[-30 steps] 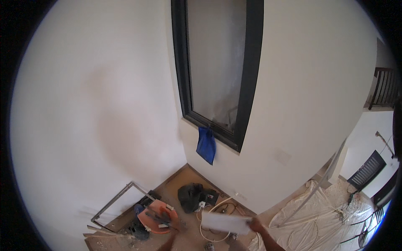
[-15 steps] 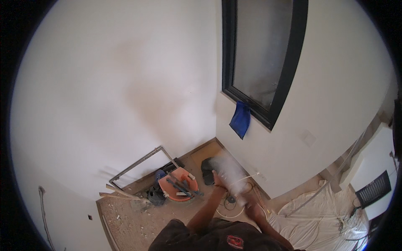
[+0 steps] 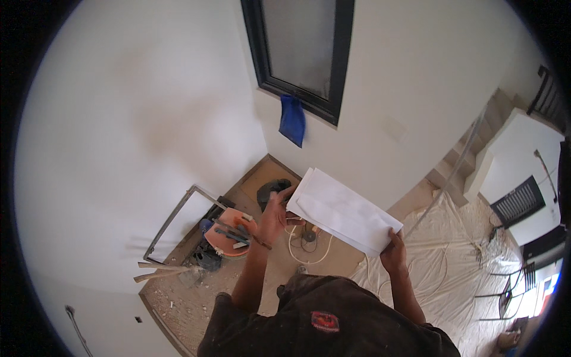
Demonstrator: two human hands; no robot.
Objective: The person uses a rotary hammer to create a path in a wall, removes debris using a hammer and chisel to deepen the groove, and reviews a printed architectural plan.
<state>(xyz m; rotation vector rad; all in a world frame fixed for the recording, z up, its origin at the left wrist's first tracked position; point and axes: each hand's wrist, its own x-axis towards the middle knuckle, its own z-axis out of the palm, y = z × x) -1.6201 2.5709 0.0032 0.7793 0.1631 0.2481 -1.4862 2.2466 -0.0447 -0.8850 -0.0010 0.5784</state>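
Between my hands are several layered white sheets, like paper [image 3: 345,208], held out flat and slanting down toward the right. My left hand [image 3: 276,214] grips their left end, with fingers partly beneath it. At the lower right corner, my right hand [image 3: 392,253] pinches the edge, thumb on top. The sheets hide part of the floor and the foot of the wall behind them. A pale cable [image 3: 291,254] loops on the floor below my hands.
An orange basin [image 3: 229,243] holding tools stands left of my left arm, beside a metal frame [image 3: 169,223] leaning on the wall. A blue cloth [image 3: 291,122] hangs from the dark window frame [image 3: 303,102]. Plastic sheeting [image 3: 434,273] covers the floor at right, near stairs [image 3: 455,169].
A white blur between my hands has become clear, spread white sheets. My hands are farther apart and higher. The view has turned right, so the window and basin appear farther left.
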